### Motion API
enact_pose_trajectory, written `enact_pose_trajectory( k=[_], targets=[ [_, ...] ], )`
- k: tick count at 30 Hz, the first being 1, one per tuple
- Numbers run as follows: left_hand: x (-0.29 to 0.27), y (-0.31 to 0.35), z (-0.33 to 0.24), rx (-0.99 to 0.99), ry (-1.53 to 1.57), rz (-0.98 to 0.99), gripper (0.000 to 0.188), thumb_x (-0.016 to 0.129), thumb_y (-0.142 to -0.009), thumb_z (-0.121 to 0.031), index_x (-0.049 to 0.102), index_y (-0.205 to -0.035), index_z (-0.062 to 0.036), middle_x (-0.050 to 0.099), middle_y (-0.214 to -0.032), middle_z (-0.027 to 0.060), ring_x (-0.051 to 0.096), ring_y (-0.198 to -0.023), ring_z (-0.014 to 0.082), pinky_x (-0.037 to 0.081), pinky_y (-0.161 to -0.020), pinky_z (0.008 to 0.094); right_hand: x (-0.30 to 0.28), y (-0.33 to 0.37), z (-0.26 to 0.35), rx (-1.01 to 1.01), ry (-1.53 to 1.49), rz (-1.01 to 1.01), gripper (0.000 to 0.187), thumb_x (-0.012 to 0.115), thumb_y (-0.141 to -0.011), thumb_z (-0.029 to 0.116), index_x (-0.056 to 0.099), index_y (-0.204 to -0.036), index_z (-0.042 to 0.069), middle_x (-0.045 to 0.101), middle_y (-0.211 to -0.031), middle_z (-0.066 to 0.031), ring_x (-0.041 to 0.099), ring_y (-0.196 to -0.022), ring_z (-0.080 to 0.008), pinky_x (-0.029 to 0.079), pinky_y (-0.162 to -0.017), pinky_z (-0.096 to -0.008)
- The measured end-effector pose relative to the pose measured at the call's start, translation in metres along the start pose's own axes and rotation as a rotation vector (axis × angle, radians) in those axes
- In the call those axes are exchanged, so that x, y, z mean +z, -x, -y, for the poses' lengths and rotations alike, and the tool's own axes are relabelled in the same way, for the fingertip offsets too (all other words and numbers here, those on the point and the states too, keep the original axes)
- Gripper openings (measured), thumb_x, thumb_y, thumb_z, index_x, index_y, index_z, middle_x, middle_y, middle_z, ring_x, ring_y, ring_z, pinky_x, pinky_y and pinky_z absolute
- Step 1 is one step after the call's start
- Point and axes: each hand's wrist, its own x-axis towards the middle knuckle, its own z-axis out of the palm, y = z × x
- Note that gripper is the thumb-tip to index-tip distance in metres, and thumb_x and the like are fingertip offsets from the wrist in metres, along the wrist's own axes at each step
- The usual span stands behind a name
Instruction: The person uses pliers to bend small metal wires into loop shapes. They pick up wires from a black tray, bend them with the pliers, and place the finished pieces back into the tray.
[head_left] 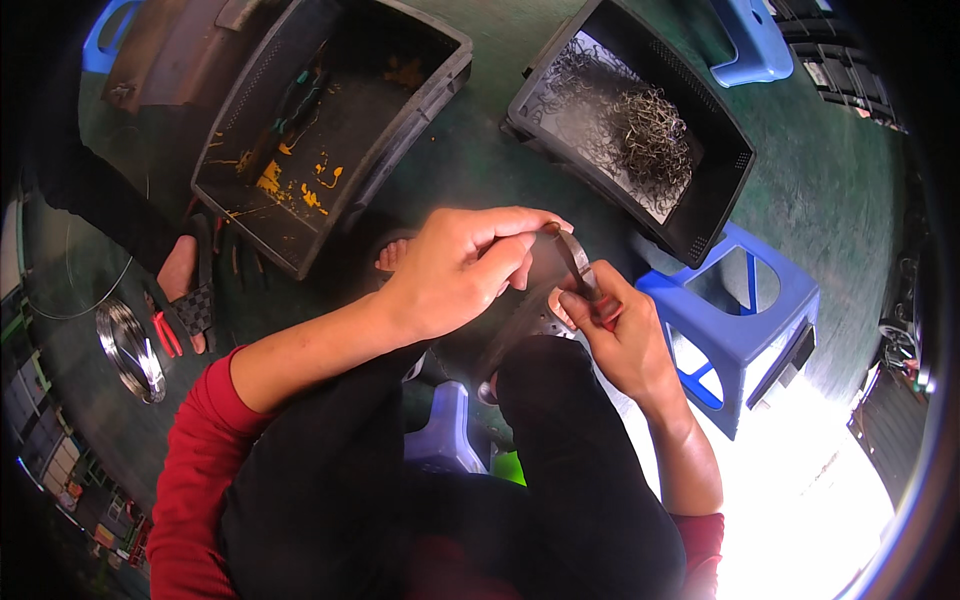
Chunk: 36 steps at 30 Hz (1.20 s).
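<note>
The red-handled metal tool is held above the wearer's right knee, between the two black bins and the lap. The right hand has its fingers clamped around the red handle. The left hand extends its index finger to the tool's upper end, with the thumb bent beneath; whether finger and thumb close on a small piece there cannot be determined. The tool's working end is partly hidden and blurred.

Principal risk: with bare fingertips at the metal end, a squeeze or slip of the right hand could nip or cut the left index finger. A piece gripped only by its tip could also spring free, towards the knee or the floor.

Further out, the right-hand bin holds a heaped tangle of thin bent metal pieces; drawing one out could drag others and prick bare skin. The blue stool stands just beside that bin; a knock there could jar it.

To the left, the wire coil and red-handled pliers lie near another person's foot, presenting a snagging hazard.
</note>
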Motion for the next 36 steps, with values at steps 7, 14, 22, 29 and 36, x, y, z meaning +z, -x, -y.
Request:
enact_pose_trajectory(
  k=[7, 14, 22, 29, 36],
  targets=[
    [0.006, 0.001, 0.002, 0.01, 0.01, -0.074, 0.031, 0.044, -0.099, -0.009, 0.063, -0.123, -0.0028, 0.054, -0.069, -0.0007, 0.045, -0.061, 0.0036, 0.038, -0.056, 0.0192, 0.004, -0.006, -0.001, -0.035, 0.023, -0.049, 0.011, 0.063, -0.091, 0.009, 0.058, -0.095, 0.0, 0.055, -0.065, -0.0073, 0.048, -0.061, -0.0096, 0.043, -0.06, -0.027],
    [-0.006, -0.002, 0.012, -0.028, 0.001, -0.005, 0.032, 0.047, -0.1, -0.013, 0.061, -0.127, -0.0043, 0.059, -0.079, 0.0, 0.052, -0.072, 0.0058, 0.042, -0.062, 0.0205, 0.003, -0.01, -0.013, -0.243, 0.232, -0.182, 0.019, 0.064, -0.082, 0.0, 0.059, -0.1, 0.003, 0.061, -0.081, -0.0126, 0.06, -0.073, -0.0247, 0.046, -0.065, -0.0344],
    [-0.031, -0.018, 0.013, -0.499, 0.213, 0.056, 0.031, 0.062, -0.094, -0.035, 0.072, -0.097, -0.0064, 0.06, -0.078, -0.0027, 0.054, -0.069, 0.0044, 0.041, -0.058, 0.0188, -0.015, -0.02, -0.017, -0.655, 1.062, -0.505, 0.049, 0.072, -0.063, 0.019, 0.061, -0.111, 0.017, 0.051, -0.098, -0.0046, 0.053, -0.095, -0.0236, 0.041, -0.089, -0.0478],
    [-0.024, -0.026, 0.007, -0.396, 0.212, -0.121, 0.022, 0.068, -0.091, -0.029, 0.072, -0.093, -0.0073, 0.058, -0.076, -0.0049, 0.049, -0.06, 0.0025, 0.035, -0.048, 0.0168, -0.007, -0.028, -0.018, -0.762, 1.316, -0.739, 0.05, 0.069, -0.069, 0.018, 0.063, -0.117, 0.028, 0.048, -0.101, -0.0029, 0.051, -0.097, -0.0209, 0.03, -0.102, -0.0603],
    [-0.033, -0.023, -0.004, -0.315, 0.23, -0.132, 0.022, 0.068, -0.092, -0.025, 0.072, -0.1, -0.0045, 0.052, -0.074, -0.0043, 0.043, -0.061, 0.0018, 0.03, -0.044, 0.0158, -0.011, -0.01, -0.011, -0.281, 0.617, -0.188, 0.061, 0.062, -0.072, -0.01, 0.055, -0.129, 0.012, 0.052, -0.105, -0.0144, 0.053, -0.101, -0.0339, 0.044, -0.087, -0.0432]
  ],
)
